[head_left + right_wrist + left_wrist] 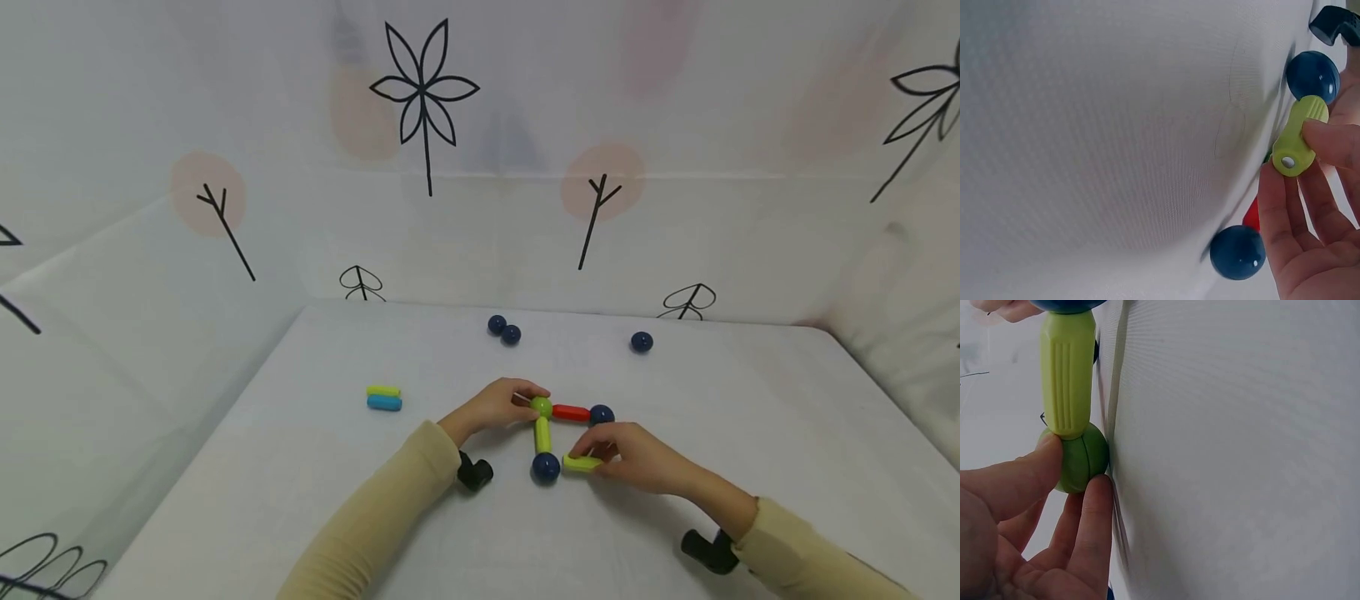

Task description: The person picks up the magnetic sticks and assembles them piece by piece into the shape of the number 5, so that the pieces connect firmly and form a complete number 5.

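My left hand [498, 406] pinches a green ball [542, 407] between thumb and fingers. From that ball a yellow-green magnetic rod [543, 436] runs toward me to a dark blue ball [545, 468]. A red rod [571, 413] leads right from the green ball to another dark blue ball [602, 415]. Just right of the nearer blue ball, my right hand [637, 457] pinches a second yellow-green rod [1300, 134] by thumb and fingers. Its round metal end faces the right wrist camera, while its other end overlaps a blue ball [1313, 76] there.
On the white table, a yellow-green rod and a blue rod [385, 403] lie side by side at left. Two dark blue balls [511, 335] sit together at the back, with another blue ball [642, 342] farther right. Black wrist cameras [708, 550] protrude beside both sleeves.
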The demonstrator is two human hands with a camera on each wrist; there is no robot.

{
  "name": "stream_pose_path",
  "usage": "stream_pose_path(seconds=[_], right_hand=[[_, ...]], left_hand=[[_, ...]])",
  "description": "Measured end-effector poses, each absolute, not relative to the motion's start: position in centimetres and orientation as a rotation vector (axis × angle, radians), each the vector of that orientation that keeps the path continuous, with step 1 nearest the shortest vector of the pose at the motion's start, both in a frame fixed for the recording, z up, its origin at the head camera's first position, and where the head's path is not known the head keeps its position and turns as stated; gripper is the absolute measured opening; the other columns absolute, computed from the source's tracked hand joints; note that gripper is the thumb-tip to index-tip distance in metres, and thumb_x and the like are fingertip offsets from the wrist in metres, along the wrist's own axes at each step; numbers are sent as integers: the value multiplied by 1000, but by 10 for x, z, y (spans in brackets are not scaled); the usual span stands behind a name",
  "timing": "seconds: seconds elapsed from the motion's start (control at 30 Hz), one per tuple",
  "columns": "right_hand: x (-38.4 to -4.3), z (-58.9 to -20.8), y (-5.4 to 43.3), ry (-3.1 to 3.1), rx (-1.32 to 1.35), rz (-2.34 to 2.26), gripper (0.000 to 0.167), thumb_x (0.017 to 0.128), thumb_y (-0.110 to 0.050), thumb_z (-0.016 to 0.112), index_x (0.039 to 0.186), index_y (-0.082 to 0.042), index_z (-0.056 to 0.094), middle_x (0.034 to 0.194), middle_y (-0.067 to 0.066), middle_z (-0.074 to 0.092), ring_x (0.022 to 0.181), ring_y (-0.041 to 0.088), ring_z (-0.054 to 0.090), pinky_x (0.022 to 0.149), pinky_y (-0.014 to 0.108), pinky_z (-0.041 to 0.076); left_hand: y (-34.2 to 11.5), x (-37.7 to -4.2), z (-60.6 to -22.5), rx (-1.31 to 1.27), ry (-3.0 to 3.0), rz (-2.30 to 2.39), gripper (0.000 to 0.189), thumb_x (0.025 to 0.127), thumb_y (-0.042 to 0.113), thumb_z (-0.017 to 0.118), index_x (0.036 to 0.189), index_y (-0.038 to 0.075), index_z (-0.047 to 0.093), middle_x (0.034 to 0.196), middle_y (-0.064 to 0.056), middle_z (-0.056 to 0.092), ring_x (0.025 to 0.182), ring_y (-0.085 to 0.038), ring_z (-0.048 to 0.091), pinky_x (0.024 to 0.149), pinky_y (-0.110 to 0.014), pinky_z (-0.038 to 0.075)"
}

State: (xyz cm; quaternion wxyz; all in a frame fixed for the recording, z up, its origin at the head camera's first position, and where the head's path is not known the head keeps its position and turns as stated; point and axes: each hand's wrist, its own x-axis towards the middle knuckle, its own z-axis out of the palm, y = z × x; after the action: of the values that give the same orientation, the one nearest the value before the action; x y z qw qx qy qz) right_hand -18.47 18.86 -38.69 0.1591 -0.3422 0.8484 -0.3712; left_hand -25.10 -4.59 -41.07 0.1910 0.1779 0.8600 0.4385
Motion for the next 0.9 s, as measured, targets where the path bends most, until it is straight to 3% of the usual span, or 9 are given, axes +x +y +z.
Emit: stream_pose_path(seconds=[0.9], right_hand=[[-184,-394,186,2360,-932,-1053,25,80,0,69,102,-11,66,98,-4,64,85,11,59,75,26,51]], left_hand=[[-46,-253,-414,488,2415,1236,33,86,10,67,118,17,65,110,2,60,101,-14,56,82,-25,47]])
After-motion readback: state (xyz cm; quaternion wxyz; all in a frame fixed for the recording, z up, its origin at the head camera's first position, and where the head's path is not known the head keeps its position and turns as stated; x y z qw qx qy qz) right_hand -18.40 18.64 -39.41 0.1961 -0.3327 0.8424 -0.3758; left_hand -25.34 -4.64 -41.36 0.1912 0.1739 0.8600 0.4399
